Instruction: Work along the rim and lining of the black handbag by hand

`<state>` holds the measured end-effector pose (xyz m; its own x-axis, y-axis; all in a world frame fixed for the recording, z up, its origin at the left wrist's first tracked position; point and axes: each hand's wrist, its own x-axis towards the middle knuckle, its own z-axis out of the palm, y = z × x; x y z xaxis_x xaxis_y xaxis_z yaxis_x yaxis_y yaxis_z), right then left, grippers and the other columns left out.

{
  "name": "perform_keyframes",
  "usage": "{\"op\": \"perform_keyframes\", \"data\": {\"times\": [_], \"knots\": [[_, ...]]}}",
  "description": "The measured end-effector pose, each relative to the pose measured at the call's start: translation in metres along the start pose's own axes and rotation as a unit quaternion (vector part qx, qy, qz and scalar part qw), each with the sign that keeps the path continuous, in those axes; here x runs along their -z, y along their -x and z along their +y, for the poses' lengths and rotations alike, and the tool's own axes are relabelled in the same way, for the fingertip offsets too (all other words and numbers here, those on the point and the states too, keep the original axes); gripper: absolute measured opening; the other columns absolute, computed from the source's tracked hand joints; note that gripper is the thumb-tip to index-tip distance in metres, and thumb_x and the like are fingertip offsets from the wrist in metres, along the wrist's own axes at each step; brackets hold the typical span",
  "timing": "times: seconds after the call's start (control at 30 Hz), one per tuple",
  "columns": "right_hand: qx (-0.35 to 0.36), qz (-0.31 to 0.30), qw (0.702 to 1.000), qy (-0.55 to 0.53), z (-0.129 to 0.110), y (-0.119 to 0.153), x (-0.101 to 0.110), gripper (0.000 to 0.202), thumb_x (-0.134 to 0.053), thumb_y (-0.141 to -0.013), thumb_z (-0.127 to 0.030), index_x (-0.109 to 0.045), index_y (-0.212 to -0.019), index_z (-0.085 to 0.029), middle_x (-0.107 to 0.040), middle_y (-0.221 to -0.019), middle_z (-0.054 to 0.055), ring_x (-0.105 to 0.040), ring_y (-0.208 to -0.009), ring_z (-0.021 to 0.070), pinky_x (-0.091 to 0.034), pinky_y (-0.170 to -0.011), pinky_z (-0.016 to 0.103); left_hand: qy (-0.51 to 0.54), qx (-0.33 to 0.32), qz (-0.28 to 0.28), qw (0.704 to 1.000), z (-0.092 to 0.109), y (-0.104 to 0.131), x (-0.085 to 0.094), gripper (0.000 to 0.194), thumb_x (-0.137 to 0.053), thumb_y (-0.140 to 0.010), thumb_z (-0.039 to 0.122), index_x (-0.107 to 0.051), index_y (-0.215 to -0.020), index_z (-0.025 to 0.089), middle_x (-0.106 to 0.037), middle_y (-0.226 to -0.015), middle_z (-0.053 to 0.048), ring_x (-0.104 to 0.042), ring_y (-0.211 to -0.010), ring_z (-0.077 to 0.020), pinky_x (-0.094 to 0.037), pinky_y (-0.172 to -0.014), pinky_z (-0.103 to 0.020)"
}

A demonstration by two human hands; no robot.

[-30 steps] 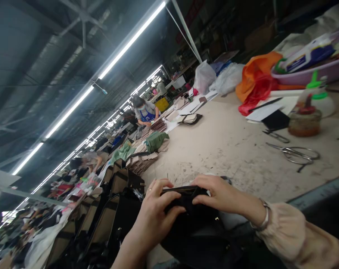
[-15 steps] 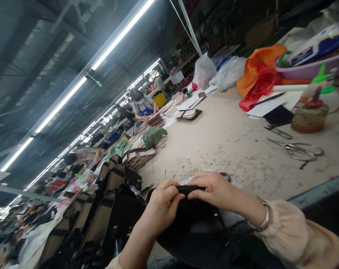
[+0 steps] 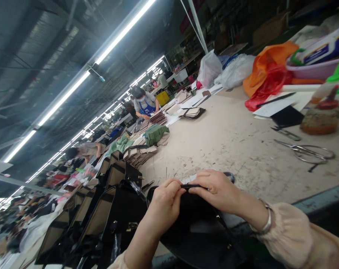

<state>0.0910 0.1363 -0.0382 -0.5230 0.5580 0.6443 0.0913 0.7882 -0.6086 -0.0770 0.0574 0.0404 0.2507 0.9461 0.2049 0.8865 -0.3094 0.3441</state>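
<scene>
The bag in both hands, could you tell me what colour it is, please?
Black; the bag shows best in the head view.

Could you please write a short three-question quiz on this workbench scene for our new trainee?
1. True or false: both hands grip the top edge of the black bag.
2. Which metal tool lies on the table to the right of the hands? A) scissors B) hammer C) pliers
3. What stands in a row to the left of the left hand?

Key:
1. True: the left hand and the right hand pinch the bag's rim between their fingers.
2. A, the scissors.
3. A row of black and tan bags, standing upright at the table's edge.
</scene>
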Motion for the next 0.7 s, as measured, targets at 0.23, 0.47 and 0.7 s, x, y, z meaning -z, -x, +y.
{"op": "perform_keyframes", "data": {"times": [0.23, 0.47, 0.7], "knots": [[0.018, -0.012, 0.999, 0.024, -0.006, 0.0008, 0.0035, 0.026, -0.049, -0.091, -0.029, -0.068, -0.078, -0.016, -0.058, -0.068, 0.003, -0.051, -0.069, 0.0144, -0.037, -0.065, 0.028, -0.016, 0.008, 0.013, 1.0, 0.0027, 0.0013, -0.0014, 0.015, -0.046, -0.091, 0.015, -0.054, -0.078, 0.016, -0.056, -0.082, -0.004, -0.054, -0.075, -0.0143, -0.041, -0.069, -0.024], [0.011, -0.041, 0.999, 0.024, -0.0029, 0.0002, 0.0063, 0.022, -0.051, -0.09, -0.029, -0.066, -0.104, -0.019, -0.066, -0.09, 0.005, -0.058, -0.084, 0.0165, -0.044, -0.076, 0.029, -0.016, 0.022, 0.014, 1.0, 0.0014, 0.0019, -0.0012, 0.014, -0.047, -0.09, 0.013, -0.054, -0.078, 0.015, -0.056, -0.082, -0.003, -0.053, -0.075, -0.0137, -0.04, -0.069, -0.024], [-0.014, -0.043, 0.998, 0.033, -0.0084, -0.0009, 0.0028, 0.019, -0.051, -0.09, -0.028, -0.068, -0.088, -0.019, -0.062, -0.079, 0.004, -0.055, -0.078, 0.0161, -0.041, -0.071, 0.028, 0.0, 0.013, 0.024, 1.0, -0.0022, 0.0019, -0.0017, 0.012, -0.053, -0.088, 0.014, -0.054, -0.077, 0.015, -0.058, -0.083, -0.003, -0.054, -0.076, -0.0136, -0.041, -0.071, -0.024]]}}
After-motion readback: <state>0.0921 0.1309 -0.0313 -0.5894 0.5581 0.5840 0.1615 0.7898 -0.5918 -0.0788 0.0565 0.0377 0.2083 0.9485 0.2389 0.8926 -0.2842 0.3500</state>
